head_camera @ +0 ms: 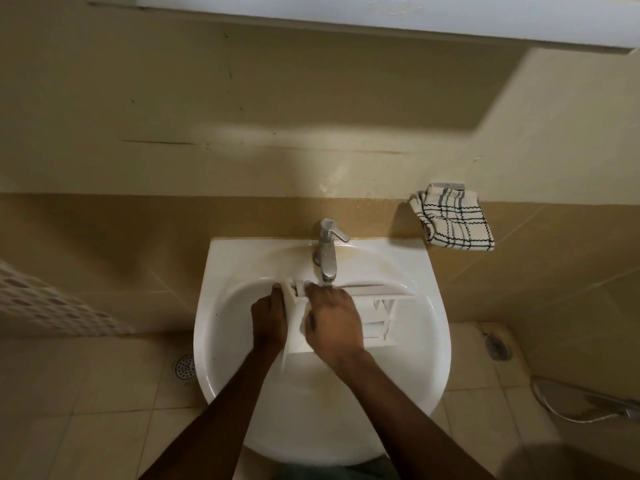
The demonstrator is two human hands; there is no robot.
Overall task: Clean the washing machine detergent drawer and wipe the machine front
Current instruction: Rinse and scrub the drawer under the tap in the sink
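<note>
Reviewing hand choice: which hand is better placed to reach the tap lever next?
Right, probably. The right hand lies on the detergent drawer just below the tap, while the left hand grips the drawer's left end, steadying it.

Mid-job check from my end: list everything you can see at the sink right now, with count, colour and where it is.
detergent drawer: one, white, held over the sink bowl below the tap spout
sink: one, white, against the tiled wall
tap: one, chrome, at the back of the sink
checked cloth: one, cream with dark lines, hanging on the wall right of the sink
floor drains: two, grey, one on each side of the sink
hose: one, pale, on the floor at right
left hand: one, gripping the drawer's left end
right hand: one, on top of the drawer
</note>
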